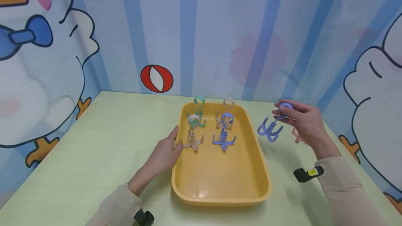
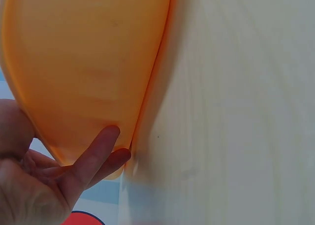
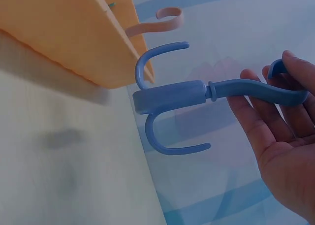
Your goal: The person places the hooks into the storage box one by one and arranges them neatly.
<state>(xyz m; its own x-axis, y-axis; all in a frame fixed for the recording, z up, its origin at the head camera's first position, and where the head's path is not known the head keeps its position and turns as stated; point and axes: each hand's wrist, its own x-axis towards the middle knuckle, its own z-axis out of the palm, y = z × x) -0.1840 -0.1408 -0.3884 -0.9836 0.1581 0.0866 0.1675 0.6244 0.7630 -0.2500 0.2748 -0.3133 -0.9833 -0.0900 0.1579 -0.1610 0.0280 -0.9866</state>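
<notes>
My right hand (image 1: 303, 119) pinches a blue-purple swivel hook hanger (image 1: 270, 130) by its curled top, to the right of the tray. In the right wrist view its prongs fan out near the tray wall, clear of the table. The yellow tray (image 1: 220, 184) has my left hand (image 1: 164, 152) at its left side, thumb by the rim and fingers along the outer wall. Inside stand a teal hook hanger (image 1: 198, 119), a pinkish one (image 1: 228, 121), a beige one (image 1: 193, 140) and another blue-purple one (image 1: 224, 138), all in the far half.
A pink hook hanger (image 1: 296, 135) lies on the pale table (image 1: 94, 156), partly hidden behind my right hand. A striped blue backdrop (image 1: 213, 37) with cartoon figures closes off the back and both sides.
</notes>
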